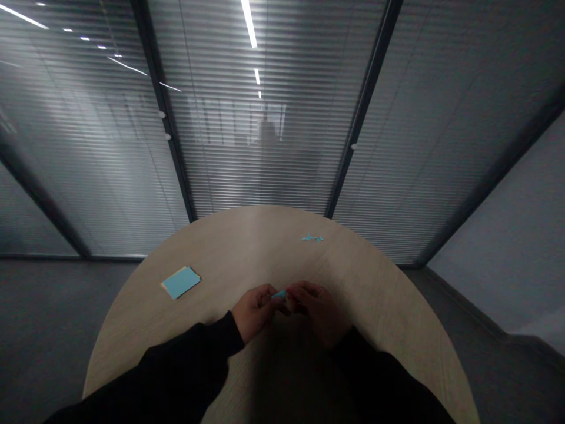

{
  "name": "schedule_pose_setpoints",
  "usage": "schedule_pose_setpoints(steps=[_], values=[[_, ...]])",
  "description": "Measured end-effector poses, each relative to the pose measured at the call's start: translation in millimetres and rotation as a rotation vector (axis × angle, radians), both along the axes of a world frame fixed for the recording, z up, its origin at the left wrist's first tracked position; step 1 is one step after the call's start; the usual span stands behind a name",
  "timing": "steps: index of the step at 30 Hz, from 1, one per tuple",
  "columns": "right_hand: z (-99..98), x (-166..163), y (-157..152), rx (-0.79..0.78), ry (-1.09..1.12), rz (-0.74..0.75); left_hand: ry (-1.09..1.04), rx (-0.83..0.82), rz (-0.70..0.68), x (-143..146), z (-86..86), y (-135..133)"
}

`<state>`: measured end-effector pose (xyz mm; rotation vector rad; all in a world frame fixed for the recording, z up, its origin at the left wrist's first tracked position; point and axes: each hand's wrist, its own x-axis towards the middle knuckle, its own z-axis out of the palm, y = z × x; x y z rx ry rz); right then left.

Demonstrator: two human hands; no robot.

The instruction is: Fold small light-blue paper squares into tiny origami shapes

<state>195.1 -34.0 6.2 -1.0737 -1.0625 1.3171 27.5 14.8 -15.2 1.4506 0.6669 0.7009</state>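
Observation:
My left hand (255,310) and my right hand (318,310) meet over the middle of a round light-wood table (247,247). Both are closed in a pinch on a small piece of light blue paper (279,293), of which only a sliver shows between the fingertips. Black sleeves cover both of my forearms. A small stack of paper sheets (180,282), blue on top, lies on the table to the left of my hands. A small folded blue paper figure (312,238) lies farther back on the right.
Glass walls with horizontal blinds and dark frames stand right behind the table. Grey carpet surrounds the table on the left and right. The room is dim, with ceiling lights reflected in the glass.

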Motion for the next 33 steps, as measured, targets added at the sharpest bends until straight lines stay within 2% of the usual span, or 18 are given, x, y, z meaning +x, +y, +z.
schedule_pose_setpoints(steps=[3, 9, 16, 26, 30, 33], values=[[-3.8, 3.8, 2.3, -0.014, 0.007, -0.064, -0.005, -0.034, -0.001, 0.2, -0.2, 0.3], [0.7, 3.2, 1.1, -0.013, -0.111, 0.021, 0.031, -0.024, -0.008, -0.7, 4.2, -0.9], [-0.5, 5.3, 1.8, 0.013, -0.239, -0.013, 0.044, -0.044, -0.008, -0.2, 8.5, -3.3], [2.2, 3.2, 1.4, 0.046, -0.309, -0.036, 0.100, 0.106, 0.033, -0.5, 3.7, -1.0], [2.8, 3.2, 2.1, 0.035, -0.326, -0.136, 0.142, 0.140, 0.076, -1.4, 0.7, 0.4], [4.3, 2.1, 1.8, 0.036, -0.238, -0.172, 0.155, 0.145, 0.105, -1.1, -1.5, 1.1]])
